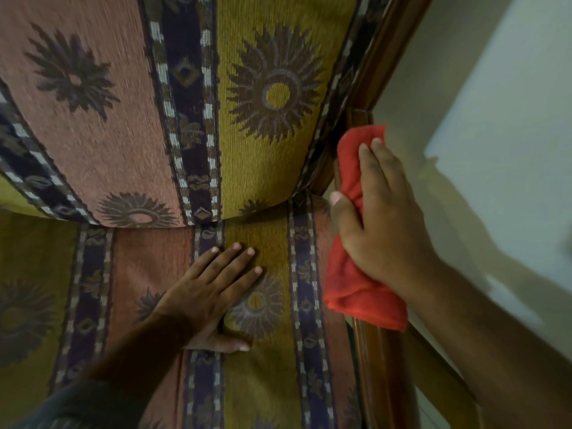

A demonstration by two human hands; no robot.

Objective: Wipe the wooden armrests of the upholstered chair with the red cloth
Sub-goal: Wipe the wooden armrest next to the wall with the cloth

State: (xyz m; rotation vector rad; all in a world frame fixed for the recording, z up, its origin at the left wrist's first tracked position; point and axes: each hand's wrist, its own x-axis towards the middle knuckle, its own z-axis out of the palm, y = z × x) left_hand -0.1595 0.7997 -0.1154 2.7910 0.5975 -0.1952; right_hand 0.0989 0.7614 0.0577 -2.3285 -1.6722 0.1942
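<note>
here the right hand (380, 230) grips the red cloth (356, 274) against the wooden armrest (379, 366) on the chair's right side; the left hand (213, 289) rests flat, fingers spread, on the seat cushion (263, 382).

Left hand (213, 292) flat, right hand (380, 230) clenched.

- R hand (383, 230) pressing red cloth (356, 283) onto wooden armrest (376, 360), fingers wrapped over it
- L hand (213, 292) flat, fingers spread, on patterned seat cushion (266, 382)
</note>
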